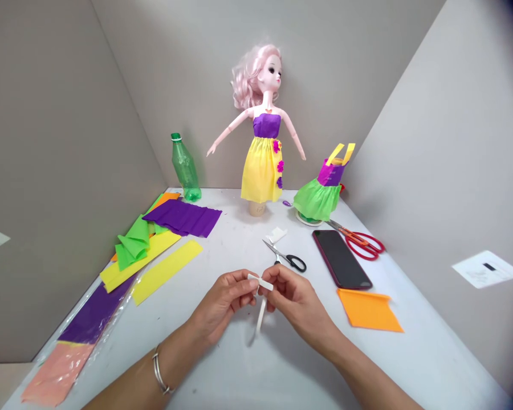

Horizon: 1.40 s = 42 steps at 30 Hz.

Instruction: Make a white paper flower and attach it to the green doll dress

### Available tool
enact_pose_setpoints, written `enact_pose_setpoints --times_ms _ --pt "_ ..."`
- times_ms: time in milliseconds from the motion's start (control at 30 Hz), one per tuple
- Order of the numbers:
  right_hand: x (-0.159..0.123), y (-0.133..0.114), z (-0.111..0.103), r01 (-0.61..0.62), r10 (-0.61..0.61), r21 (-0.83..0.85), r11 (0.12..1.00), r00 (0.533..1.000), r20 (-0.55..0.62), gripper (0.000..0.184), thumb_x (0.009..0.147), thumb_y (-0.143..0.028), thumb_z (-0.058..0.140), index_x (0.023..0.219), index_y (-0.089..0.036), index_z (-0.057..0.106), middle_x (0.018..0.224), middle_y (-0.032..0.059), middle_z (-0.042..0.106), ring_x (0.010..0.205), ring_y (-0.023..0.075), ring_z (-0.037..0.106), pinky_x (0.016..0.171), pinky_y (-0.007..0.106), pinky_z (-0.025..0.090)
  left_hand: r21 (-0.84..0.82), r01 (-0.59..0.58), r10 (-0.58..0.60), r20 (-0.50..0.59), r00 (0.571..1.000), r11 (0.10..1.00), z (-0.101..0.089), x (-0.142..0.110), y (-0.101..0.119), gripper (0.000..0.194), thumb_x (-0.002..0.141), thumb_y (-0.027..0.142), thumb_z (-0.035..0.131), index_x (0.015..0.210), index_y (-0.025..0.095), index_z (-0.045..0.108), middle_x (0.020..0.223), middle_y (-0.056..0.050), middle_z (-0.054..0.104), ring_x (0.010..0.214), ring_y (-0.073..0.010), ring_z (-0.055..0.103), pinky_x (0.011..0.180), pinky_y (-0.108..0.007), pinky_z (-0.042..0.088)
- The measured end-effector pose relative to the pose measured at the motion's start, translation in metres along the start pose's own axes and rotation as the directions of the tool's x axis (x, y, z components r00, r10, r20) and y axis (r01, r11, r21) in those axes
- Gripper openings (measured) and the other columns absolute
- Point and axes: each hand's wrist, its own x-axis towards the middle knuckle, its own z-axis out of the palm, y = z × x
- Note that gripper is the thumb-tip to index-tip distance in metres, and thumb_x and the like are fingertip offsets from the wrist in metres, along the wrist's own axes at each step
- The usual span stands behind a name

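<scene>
Holding a white strip between left hand and right hand.

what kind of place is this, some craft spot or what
Probably a small craft booth set up for making doll clothes. The purple crepe paper, black-handled scissors and doll in a paper dress point that way, and the left hand and right hand pinch a white paper strip.
</scene>
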Motion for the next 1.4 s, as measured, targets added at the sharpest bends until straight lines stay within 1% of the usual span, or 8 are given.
enact_pose_setpoints --times_ms 100,200,333,567,767,867,1033,1400 --pt "0.000 -0.001 0.001 0.053 -0.054 -0.041 0.998 0.998 -0.038 0.003 0.087 -0.021 0.056 0.086 -0.021 0.059 0.071 -0.0035 0.059 0.061 0.0110 0.053 0.058 0.023 0.042 -0.035 -0.003 0.003 0.000 1.000 0.999 0.000 0.000 0.001 0.013 0.081 0.024 0.070 0.077 0.012 0.064 0.071 0.001 0.051 0.063 -0.0077 0.044 0.065 -0.020 0.040" --pt "-0.001 0.001 0.002 0.147 -0.162 -0.177 0.973 0.984 -0.073 0.009 0.085 -0.015 0.055 0.087 -0.021 0.061 0.072 -0.0038 0.060 0.062 0.0102 0.054 0.061 0.022 0.043 -0.096 0.007 -0.006 0.009 1.000 0.995 0.000 0.001 0.001 0.012 0.080 0.022 0.071 0.078 0.013 0.065 0.071 0.001 0.050 0.063 -0.0075 0.045 0.066 -0.020 0.041" --pt "-0.004 0.004 0.003 0.237 -0.276 -0.310 0.921 0.957 -0.090 0.009 0.084 -0.018 0.060 0.093 -0.022 0.058 0.078 -0.0027 0.060 0.064 0.0107 0.055 0.064 0.022 0.045 -0.155 0.026 -0.026 0.000 1.000 0.988 0.001 0.001 0.002 0.011 0.080 0.021 0.072 0.077 0.013 0.064 0.068 0.002 0.048 0.062 -0.0074 0.044 0.064 -0.020 0.042" --pt "-0.006 0.003 0.002 0.250 -0.314 -0.349 0.903 0.939 -0.138 0.010 0.091 -0.026 0.056 0.082 -0.021 0.053 0.072 -0.0029 0.056 0.064 0.0110 0.054 0.064 0.022 0.045 -0.080 0.025 -0.025 -0.001 1.000 0.996 0.000 -0.001 0.001 0.011 0.080 0.024 0.072 0.084 0.016 0.065 0.077 0.002 0.053 0.065 -0.0068 0.047 0.068 -0.021 0.041" --pt "-0.005 -0.002 -0.003 0.186 -0.224 -0.253 0.949 0.966 -0.128 0.007 0.089 -0.028 0.058 0.090 -0.021 0.055 0.076 -0.0023 0.060 0.065 0.0115 0.056 0.064 0.023 0.046 0.101 -0.006 0.010 -0.035 0.999 0.995 0.000 0.000 0.002 0.013 0.078 0.027 0.072 0.079 0.016 0.065 0.074 0.002 0.053 0.067 -0.0089 0.049 0.070 -0.022 0.040" --pt "-0.004 -0.008 -0.005 0.127 -0.142 -0.189 0.974 0.988 -0.067 0.010 0.087 -0.028 0.060 0.092 -0.021 0.056 0.078 -0.0020 0.061 0.067 0.0118 0.056 0.063 0.023 0.046 0.078 0.009 -0.005 -0.049 0.999 0.997 0.000 0.000 0.004 0.016 0.076 0.029 0.074 0.079 0.016 0.064 0.074 0.002 0.054 0.066 -0.0092 0.047 0.069 -0.023 0.040" --pt "-0.001 -0.010 -0.007 0.031 -0.033 -0.114 0.993 0.999 -0.020 0.009 0.088 -0.026 0.057 0.084 -0.020 0.061 0.068 -0.0038 0.057 0.060 0.0103 0.052 0.058 0.022 0.042 0.064 0.012 -0.008 -0.055 0.998 0.998 0.000 0.000 0.003 0.017 0.075 0.029 0.075 0.079 0.017 0.064 0.073 0.003 0.052 0.066 -0.0093 0.046 0.072 -0.024 0.040" --pt "0.000 -0.008 -0.009 -0.018 0.016 -0.042 0.999 0.999 -0.028 0.013 0.085 -0.027 0.061 0.076 -0.018 0.064 0.060 -0.0041 0.052 0.055 0.0101 0.047 0.052 0.022 0.037 -0.003 -0.019 0.019 -0.065 0.998 1.000 0.003 0.000 -0.003 0.012 0.078 0.026 0.071 0.076 0.017 0.064 0.070 0.003 0.049 0.066 -0.0093 0.043 0.072 -0.023 0.039"
